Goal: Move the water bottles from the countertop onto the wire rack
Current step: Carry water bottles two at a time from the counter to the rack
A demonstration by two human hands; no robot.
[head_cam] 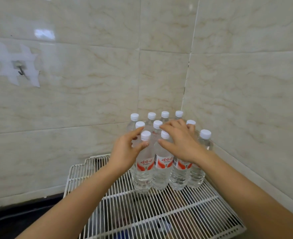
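Several clear water bottles with white caps and red-and-white labels stand upright in a tight cluster on the white wire rack (159, 213), pushed into the tiled corner. My left hand (125, 150) pinches the neck of the front-left bottle (143, 176) just under its cap, thumb in front and index finger behind. My right hand (182, 142) lies over the bottle tops with its fingers spread. Its thumb touches the shoulder of the second front bottle (162, 175), and it hides one cap behind it.
Tiled walls meet in a corner right behind the bottles, and the right wall (245, 118) runs close along the rack's edge. A dark countertop (21, 214) shows at lower left. A metal hook (20, 70) is stuck on the left wall. Bare wire lies in front of the bottles.
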